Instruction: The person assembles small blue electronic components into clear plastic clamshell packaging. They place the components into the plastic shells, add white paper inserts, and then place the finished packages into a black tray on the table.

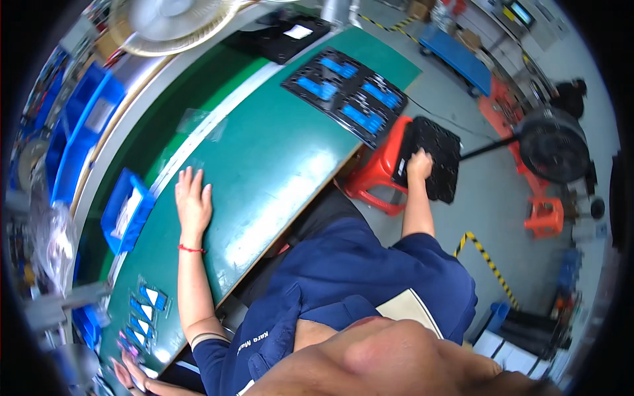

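Observation:
My left hand (193,201), a red cord round its wrist, lies flat with fingers stretched on the green tabletop (257,152). It holds nothing. A blue bin (129,211) with pale contents stands just left of it. Off to the right, my right hand (420,165) is closed on a black moulded tray (441,155) over a red plastic stool (380,173); its fingertips are partly hidden. Between the two hands, towards the table's far right, lies a black tray with blue parts (343,99) in its several sections.
A co-worker's hands (129,373) are at the lower left, near small blue-and-white pieces (145,313). A fan (172,20) stands at the top left, and a black fan (553,144) at the right. Beyond the table are a blue flatbed cart (456,59) and another red stool (545,216).

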Tool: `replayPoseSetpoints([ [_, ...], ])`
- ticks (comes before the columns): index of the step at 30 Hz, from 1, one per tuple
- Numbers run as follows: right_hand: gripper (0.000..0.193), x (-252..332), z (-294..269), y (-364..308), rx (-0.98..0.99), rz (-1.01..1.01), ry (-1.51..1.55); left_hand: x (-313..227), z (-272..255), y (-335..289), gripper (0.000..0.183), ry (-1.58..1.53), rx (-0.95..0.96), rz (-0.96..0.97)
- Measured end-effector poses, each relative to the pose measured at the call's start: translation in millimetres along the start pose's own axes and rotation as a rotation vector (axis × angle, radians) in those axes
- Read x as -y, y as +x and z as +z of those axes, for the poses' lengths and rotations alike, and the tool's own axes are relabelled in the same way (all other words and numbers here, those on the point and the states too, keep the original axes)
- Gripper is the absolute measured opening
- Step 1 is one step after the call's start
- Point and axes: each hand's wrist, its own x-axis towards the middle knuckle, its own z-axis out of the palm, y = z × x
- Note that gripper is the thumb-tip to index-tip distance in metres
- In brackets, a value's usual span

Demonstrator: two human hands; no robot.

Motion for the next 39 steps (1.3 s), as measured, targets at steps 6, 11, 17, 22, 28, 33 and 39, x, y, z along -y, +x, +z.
replayPoseSetpoints([
  [6,0.034,-21,5,3,0.014,-0.079,-0.012,-3,-3,1,0.04,-0.034,-0.048,0.027],
  [11,0.028,-41,27,14,0.119,0.121,-0.106,-7,-5,-4,0.038,-0.082,-0.047,-0.018],
  [17,0.033,30,-69,8,0.035,0.08,-0.02,-8,3,-14,0.034,-0.15,-0.032,-0.056],
  [22,0.036,196,-142,-14,-0.276,-0.654,0.629,-45,8,-17,0.033,-0.167,-0.056,-0.082],
  [28,0.06,403,-137,-154,0.096,-1.346,0.862,-83,5,-24,0.032,-0.21,-0.045,-0.102],
  [33,0.07,473,-97,-181,0.19,-1.264,0.649,-79,3,-36,0.027,-0.201,-0.085,-0.075],
  [39,0.06,452,-108,-159,0.39,-1.247,0.774,-75,-14,-35,0.022,-0.278,-0.207,-0.059],
])
